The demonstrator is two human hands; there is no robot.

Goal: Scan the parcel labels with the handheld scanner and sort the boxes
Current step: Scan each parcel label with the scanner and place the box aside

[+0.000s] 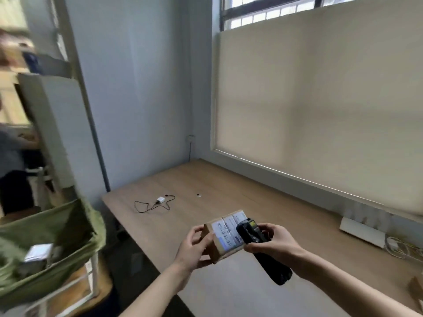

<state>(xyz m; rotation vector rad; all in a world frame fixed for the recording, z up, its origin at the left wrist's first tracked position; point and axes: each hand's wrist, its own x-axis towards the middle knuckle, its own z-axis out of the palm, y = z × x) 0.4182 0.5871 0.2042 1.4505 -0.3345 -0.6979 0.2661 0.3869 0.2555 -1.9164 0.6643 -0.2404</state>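
One small cardboard box [217, 248] is held up above the near part of the wooden table [229, 184], tilted so its top face with the white shipping label [226, 229] turns toward the camera. The left hand [194, 245] grasps the box from its left end, thumb on the near side and fingers curled round the far edge, the forearm reaching in from the lower left. The right hand [272, 244] is clenched round the black handheld scanner [258, 245], whose head lies over the right part of the label and whose handle slants down and to the right below the palm; that forearm comes in from the lower right corner.

Farther back on the table lie a small white charger [160, 199] with a thin dark cable [148, 205] looped beside it, and a little round object [198, 195] well apart to its right. Along the right edge, under the drawn beige blind [320, 110], sits a white flat device [361, 232] with pale cords [398, 248] bunched near it. At the left, off the table, a green fabric bin [52, 243] on a white frame holds a blurred pale parcel [37, 252]. Another person [11, 161] shows blurred at the far left.
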